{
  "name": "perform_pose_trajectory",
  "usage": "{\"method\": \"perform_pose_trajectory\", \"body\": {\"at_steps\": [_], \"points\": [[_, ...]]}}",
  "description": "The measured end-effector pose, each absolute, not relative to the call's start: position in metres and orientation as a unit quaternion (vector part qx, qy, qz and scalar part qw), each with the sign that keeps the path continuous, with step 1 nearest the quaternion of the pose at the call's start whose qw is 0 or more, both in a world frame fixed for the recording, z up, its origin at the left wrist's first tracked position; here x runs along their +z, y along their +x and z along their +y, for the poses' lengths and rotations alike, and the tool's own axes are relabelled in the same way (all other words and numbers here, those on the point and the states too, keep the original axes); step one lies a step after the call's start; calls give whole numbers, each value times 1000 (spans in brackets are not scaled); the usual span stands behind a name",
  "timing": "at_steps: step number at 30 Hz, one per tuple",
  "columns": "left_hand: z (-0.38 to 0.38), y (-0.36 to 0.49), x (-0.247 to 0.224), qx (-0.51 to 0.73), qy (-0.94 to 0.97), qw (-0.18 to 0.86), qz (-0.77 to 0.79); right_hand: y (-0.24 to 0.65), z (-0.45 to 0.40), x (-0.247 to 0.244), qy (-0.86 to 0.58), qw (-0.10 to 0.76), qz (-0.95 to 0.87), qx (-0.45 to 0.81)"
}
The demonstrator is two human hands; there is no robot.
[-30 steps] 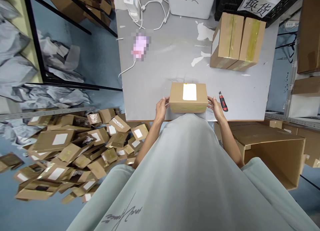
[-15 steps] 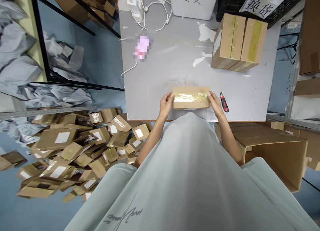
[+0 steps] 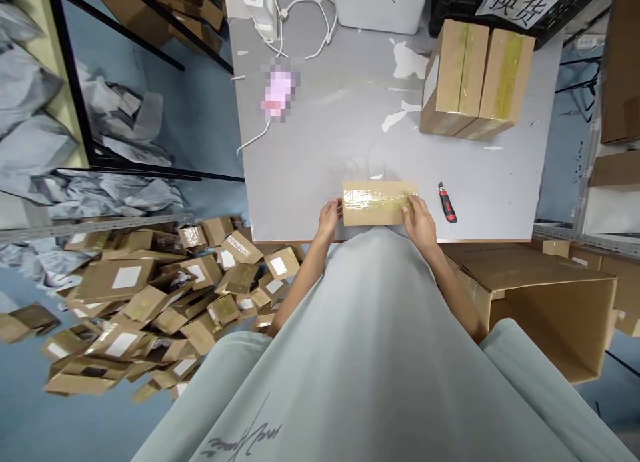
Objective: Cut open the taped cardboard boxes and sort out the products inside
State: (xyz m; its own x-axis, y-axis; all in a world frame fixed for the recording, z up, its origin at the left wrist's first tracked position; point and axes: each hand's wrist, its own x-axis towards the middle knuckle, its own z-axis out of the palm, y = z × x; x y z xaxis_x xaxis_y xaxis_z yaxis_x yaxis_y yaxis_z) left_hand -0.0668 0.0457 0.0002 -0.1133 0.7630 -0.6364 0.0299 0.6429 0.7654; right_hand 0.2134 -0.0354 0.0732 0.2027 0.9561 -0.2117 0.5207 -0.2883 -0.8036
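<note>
A small cardboard box (image 3: 373,215) with clear yellowish tape along its top is at the table's near edge, between my hands. My left hand (image 3: 330,219) grips its left end, fingers against the side. Around its right end my right hand (image 3: 419,221) is closed, with fingertips on the taped face. Just right of that hand a red and black utility knife (image 3: 447,203) lies on the table, its tip pointing away from me. The box's underside is hidden.
Two taped cardboard boxes (image 3: 475,82) stand at the table's back right, before a black crate (image 3: 450,9). A white bin (image 3: 380,12), a power strip (image 3: 263,9) and cables are at the back. Many parcels (image 3: 135,309) cover the floor at left; a large open carton (image 3: 545,315) stands at right.
The box has tilted, so more of its taped face shows and its near side is no longer seen. My right hand has shifted left onto that face.
</note>
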Motion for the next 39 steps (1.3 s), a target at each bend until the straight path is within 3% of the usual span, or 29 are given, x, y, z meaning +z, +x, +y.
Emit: {"method": "perform_pose_trajectory", "body": {"at_steps": [6,13,25,33,39], "points": [[54,-52,0,243,265,614,703,257,-49,65,-772,304,-470,301],[45,-12,39,237,311,746,540,277,-51,96,-742,358,-443,353],[48,-69,95,319,428,557,636,206,-4,93,-624,377,-445,520],[53,-69,85,323,422,529,661,191,11,73,-644,358,-438,515],[56,-66,65,348,364,586,635,230,7,72,-625,370,-438,530]]}}
